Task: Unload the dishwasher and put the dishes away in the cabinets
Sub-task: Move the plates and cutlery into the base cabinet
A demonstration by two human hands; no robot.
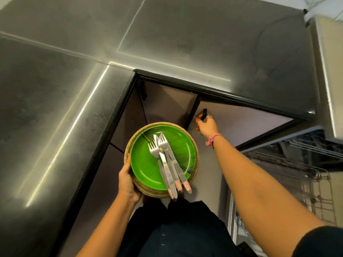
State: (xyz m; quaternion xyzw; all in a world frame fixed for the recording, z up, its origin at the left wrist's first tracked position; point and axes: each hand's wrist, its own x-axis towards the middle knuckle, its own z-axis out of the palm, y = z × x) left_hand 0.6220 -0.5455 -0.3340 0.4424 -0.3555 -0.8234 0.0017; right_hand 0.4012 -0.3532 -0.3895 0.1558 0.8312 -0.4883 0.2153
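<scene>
My left hand [128, 179] grips the left rim of a stack: a green plate [146, 167] on top of a speckled tan plate [197, 154]. Several pieces of steel cutlery [167, 162], forks among them, lie across the green plate with pink tags on their handle ends. My right hand [207, 125] reaches forward and down, its fingers curled round the black handle [204, 113] of a grey lower cabinet door [241, 123]. The stack is held low in front of my body, left of that door.
A dark metallic L-shaped countertop [74, 89] wraps the corner at the left and back, with a black edge. Another grey cabinet door with a black handle [143, 89] sits in the corner. The open dishwasher with its wire rack [306, 164] is at the right.
</scene>
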